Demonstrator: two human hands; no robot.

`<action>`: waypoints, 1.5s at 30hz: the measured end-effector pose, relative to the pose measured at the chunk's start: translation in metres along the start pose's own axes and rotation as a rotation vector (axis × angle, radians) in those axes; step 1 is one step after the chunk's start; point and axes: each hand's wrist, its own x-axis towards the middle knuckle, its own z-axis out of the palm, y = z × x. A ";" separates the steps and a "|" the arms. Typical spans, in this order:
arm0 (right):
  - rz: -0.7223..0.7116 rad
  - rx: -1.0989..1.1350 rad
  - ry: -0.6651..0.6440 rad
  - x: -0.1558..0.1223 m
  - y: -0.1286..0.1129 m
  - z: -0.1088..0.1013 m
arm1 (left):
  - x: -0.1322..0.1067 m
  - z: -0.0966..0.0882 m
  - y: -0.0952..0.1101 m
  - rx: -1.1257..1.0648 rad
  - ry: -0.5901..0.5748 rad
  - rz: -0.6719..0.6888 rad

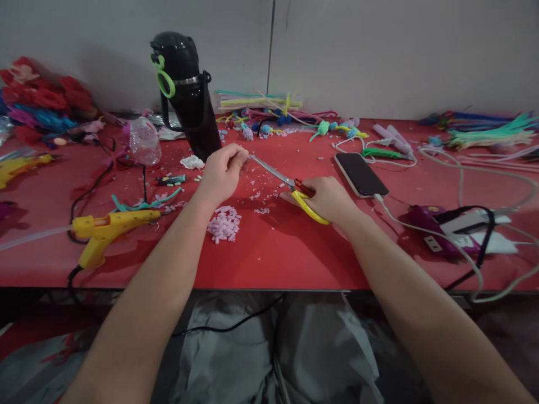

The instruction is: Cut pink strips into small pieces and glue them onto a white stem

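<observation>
My right hand (326, 196) grips a pair of scissors (306, 207) with yellow and red handles. Its metal blades point left and reach the fingertips of my left hand (224, 170). Those left fingers are pinched together; whatever lies between them is too small or hidden to name. Below and right of my left wrist sits a heap of short pale purple pieces (224, 224). Smaller purple scraps (261, 211) lie scattered on the red tabletop (269, 255) under the blades.
A black bottle (185, 95) stands behind my left hand. To the left lies a yellow glue gun (105, 230). On the right are a phone (361, 175) with a white cable and a purple power strip (442, 227). Colourful pipe cleaners (261, 102) lie along the wall.
</observation>
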 end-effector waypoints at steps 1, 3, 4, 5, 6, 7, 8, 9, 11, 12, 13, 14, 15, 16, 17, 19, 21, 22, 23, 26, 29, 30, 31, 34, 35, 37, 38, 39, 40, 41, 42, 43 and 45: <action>0.003 -0.009 -0.002 -0.001 -0.001 -0.001 | 0.000 0.000 -0.001 -0.003 -0.002 -0.001; 0.010 -0.033 -0.015 -0.002 -0.003 -0.003 | 0.000 0.000 -0.001 -0.005 -0.008 -0.006; 0.013 -0.044 -0.023 -0.002 -0.004 -0.004 | 0.000 0.000 0.000 -0.004 -0.009 -0.010; 0.015 -0.053 -0.032 -0.002 -0.005 -0.005 | 0.000 0.000 0.000 -0.004 -0.010 -0.014; 0.019 -0.061 -0.041 -0.002 -0.006 -0.005 | 0.000 0.000 0.001 -0.003 -0.010 -0.017; 0.026 -0.067 -0.045 -0.002 -0.007 -0.005 | 0.000 0.000 0.002 -0.005 -0.009 -0.020; 0.032 -0.072 -0.047 -0.002 -0.008 -0.005 | 0.000 0.000 0.003 -0.010 -0.010 -0.022; 0.039 -0.077 -0.045 -0.002 -0.008 -0.005 | 0.000 0.000 0.003 -0.016 -0.010 -0.024; 0.047 -0.082 -0.039 -0.001 -0.007 -0.005 | 0.000 0.000 0.003 -0.032 -0.009 -0.025; 0.052 -0.079 -0.033 -0.001 -0.007 -0.004 | 0.000 0.000 0.002 -0.039 -0.007 -0.024; 0.057 -0.067 -0.029 -0.001 -0.006 -0.004 | 0.000 0.000 0.001 -0.046 -0.003 -0.024; 0.065 -0.047 -0.021 -0.001 -0.006 -0.004 | 0.000 0.000 0.001 -0.051 0.000 -0.024; 0.072 -0.018 -0.012 -0.002 -0.005 -0.004 | 0.000 0.000 0.000 -0.057 0.002 -0.025; 0.076 0.016 0.000 -0.002 -0.004 -0.004 | 0.000 0.000 0.000 -0.062 0.002 -0.025; 0.077 0.051 0.011 -0.002 -0.003 -0.004 | 0.000 0.000 0.000 -0.067 0.004 -0.025; 0.072 0.109 0.033 -0.002 -0.002 -0.004 | -0.001 -0.001 0.000 -0.069 0.009 -0.021; 0.069 0.138 0.050 -0.002 -0.001 -0.004 | 0.000 -0.001 0.001 -0.059 0.019 -0.012; 0.065 0.142 0.054 -0.001 0.000 -0.003 | 0.000 -0.001 0.002 -0.051 0.023 -0.007; 0.060 0.140 0.052 -0.001 0.000 -0.003 | 0.000 -0.001 0.002 -0.042 0.027 -0.001; 0.041 0.125 0.032 0.000 0.002 -0.001 | 0.000 -0.002 0.003 -0.024 0.032 0.014; 0.032 0.126 0.031 -0.001 0.002 -0.001 | 0.000 -0.002 0.003 -0.017 0.039 0.031; 0.029 0.131 0.033 -0.001 0.001 -0.001 | 0.000 -0.002 0.003 -0.017 0.044 0.034; 0.028 0.136 0.033 -0.001 0.001 -0.001 | 0.000 -0.002 0.003 -0.017 0.046 0.034; 0.017 0.135 0.016 -0.002 0.001 -0.001 | 0.000 -0.002 0.003 -0.015 0.039 0.018; 0.012 0.128 0.010 -0.002 0.001 -0.001 | 0.000 -0.002 0.003 -0.011 0.035 0.011; 0.003 0.111 0.000 -0.002 0.001 -0.001 | 0.000 -0.002 0.003 -0.002 0.031 -0.002; 0.001 0.106 -0.001 -0.001 0.002 -0.001 | 0.000 -0.002 0.003 -0.001 0.032 -0.005; 0.000 0.104 0.000 -0.001 0.002 -0.001 | 0.000 -0.002 0.003 -0.002 0.032 -0.008; 0.000 0.104 0.000 -0.001 0.002 -0.001 | 0.000 -0.002 0.002 -0.004 0.033 -0.010; 0.001 0.105 -0.001 -0.001 0.002 -0.001 | 0.000 -0.002 0.002 -0.004 0.032 -0.010; 0.000 0.105 0.000 -0.001 0.002 -0.001 | 0.000 -0.002 0.002 -0.003 0.029 -0.011; -0.002 0.106 0.001 -0.001 0.002 -0.001 | 0.000 -0.002 0.002 -0.001 0.026 -0.013; -0.010 0.106 0.003 -0.001 0.001 -0.001 | 0.000 -0.002 0.003 0.005 0.022 -0.012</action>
